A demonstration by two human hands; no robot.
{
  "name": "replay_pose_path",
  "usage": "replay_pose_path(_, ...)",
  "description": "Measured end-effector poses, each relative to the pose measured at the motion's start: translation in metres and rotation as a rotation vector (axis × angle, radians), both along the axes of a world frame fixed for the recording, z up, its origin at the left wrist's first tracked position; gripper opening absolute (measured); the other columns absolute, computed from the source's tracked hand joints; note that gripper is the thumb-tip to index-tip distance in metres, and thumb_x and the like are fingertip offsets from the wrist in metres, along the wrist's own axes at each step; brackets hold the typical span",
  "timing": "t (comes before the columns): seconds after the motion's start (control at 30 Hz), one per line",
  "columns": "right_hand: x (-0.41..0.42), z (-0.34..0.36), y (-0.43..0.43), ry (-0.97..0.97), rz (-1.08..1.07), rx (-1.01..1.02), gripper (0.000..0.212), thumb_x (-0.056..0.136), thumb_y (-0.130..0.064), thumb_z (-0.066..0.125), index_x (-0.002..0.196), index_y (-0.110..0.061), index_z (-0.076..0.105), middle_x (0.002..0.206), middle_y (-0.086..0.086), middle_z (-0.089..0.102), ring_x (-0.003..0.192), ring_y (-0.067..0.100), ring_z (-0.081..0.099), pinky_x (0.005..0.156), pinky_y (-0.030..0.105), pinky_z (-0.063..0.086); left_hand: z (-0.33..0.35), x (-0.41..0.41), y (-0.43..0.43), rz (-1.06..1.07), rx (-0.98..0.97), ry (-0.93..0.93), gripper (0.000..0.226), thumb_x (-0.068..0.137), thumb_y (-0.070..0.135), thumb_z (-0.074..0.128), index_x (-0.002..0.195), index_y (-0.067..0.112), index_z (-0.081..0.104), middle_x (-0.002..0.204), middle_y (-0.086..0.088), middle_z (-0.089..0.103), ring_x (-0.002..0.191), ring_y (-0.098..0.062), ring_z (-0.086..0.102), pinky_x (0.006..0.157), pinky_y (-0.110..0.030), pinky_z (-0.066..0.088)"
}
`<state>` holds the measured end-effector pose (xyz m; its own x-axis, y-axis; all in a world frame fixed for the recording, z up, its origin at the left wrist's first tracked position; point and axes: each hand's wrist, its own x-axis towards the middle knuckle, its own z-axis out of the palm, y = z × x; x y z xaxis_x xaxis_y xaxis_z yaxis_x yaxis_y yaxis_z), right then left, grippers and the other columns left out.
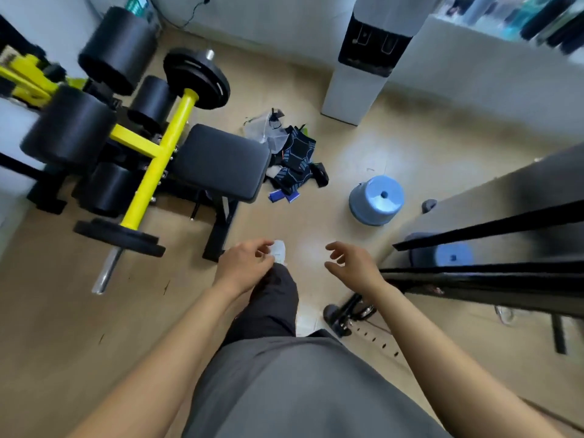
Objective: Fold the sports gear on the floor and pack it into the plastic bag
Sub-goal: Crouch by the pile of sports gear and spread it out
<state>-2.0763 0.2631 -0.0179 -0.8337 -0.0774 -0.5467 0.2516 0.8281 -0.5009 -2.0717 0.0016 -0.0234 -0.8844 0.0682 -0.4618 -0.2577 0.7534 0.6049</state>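
We look down on a tan floor. At our left stands a weight bench with a yellow frame and black plates. A white water dispenser stands by the far wall, and a blue water jug sits on the floor at our right. The sports gear, a dark heap with blue patterning, lies on the floor just beside the bench's pad, between the bench and the jug. The clear plastic bag touches the heap's far side. Both lie well ahead of our hands. Our left hand and right hand hang apart from each other, fingers loosely curled, holding nothing.
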Motion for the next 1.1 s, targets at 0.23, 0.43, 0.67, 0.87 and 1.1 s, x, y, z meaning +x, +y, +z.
replay_pose_path(0.23,-0.148,0.012,0.040,-0.023,-0.102,0.002,0.039,0.089,-0.027,0.069,0.126,-0.024,0.062,0.101,-0.007,0.066,0.091,0.013,0.064,0.089,0.036,0.052,-0.016,-0.169,0.017,0.030,0.082,-0.073,0.034,0.089,0.030,0.067,0.123,0.033,0.070,0.101,0.018,0.071,0.095,-0.005,0.065,0.092,-0.035,0.054)
replay_pose_path(0.43,-0.275,0.012,0.080,0.003,-0.140,-0.036,0.034,0.088,-0.026,0.070,0.122,-0.025,0.065,0.099,-0.006,0.067,0.088,0.008,0.063,0.083,0.028,0.051,-0.024,-0.279,0.046,0.081,0.123,-0.094,0.031,0.088,0.028,0.071,0.118,0.034,0.071,0.095,0.017,0.071,0.091,-0.003,0.067,0.092,-0.037,0.056)
replay_pose_path(0.67,-0.450,-0.028,0.110,-0.066,0.114,-0.064,0.034,0.087,-0.022,0.070,0.120,-0.025,0.065,0.097,-0.007,0.067,0.088,0.014,0.065,0.088,0.039,0.053,-0.051,-0.365,0.078,0.418,0.187,-0.143,0.027,0.088,0.019,0.072,0.113,0.029,0.074,0.092,0.014,0.073,0.089,-0.008,0.069,0.093,-0.036,0.056)
replay_pose_path(0.87,-0.571,-0.035,0.089,-0.072,0.397,-0.049,0.032,0.088,-0.021,0.071,0.120,-0.021,0.065,0.097,-0.001,0.067,0.084,0.019,0.065,0.083,0.038,0.054,-0.058,-0.408,0.095,0.698,0.254,-0.146,0.028,0.090,0.017,0.072,0.116,0.027,0.072,0.093,0.017,0.071,0.086,-0.002,0.067,0.087,-0.023,0.054)
replay_pose_path(1.1,-0.632,-0.056,0.036,-0.091,0.583,-0.033,0.034,0.087,-0.019,0.071,0.121,-0.019,0.066,0.093,-0.005,0.066,0.082,0.016,0.064,0.082,0.032,0.053,-0.097,-0.450,0.087,0.878,0.372,-0.110,0.027,0.089,0.020,0.071,0.115,0.030,0.073,0.095,0.016,0.074,0.089,-0.001,0.068,0.087,-0.020,0.052)
